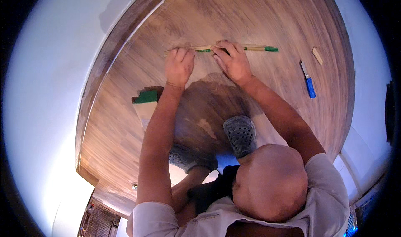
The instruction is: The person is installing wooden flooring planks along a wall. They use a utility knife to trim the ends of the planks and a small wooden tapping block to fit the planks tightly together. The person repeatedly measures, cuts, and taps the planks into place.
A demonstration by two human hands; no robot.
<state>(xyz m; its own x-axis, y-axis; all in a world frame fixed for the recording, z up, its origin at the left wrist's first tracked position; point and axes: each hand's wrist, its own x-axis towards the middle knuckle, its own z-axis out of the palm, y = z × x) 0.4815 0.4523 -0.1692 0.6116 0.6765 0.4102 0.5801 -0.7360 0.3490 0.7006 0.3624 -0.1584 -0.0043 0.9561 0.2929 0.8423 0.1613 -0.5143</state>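
A long narrow strip [255, 49], tan with green patches and apparently cardboard, lies crosswise above the wooden floor. My left hand [179, 68] is closed on its left part, fingers bent over it. My right hand [234, 65] grips it near the middle, thumb and fingertips pressed together. Between the hands a bit of green shows, and the strip's right end beyond my right hand is green. What lies under my fingers is hidden. Over to the right rests a knife with a blue handle [310, 88] and its blade out.
A tan cardboard piece or box with a green flap [147, 97] sits beside my left forearm. A small tan block [317, 56] lies beyond the knife. My feet wear dark perforated clogs [240, 132]. A baseboard [109, 57] and white wall bound the floor at left.
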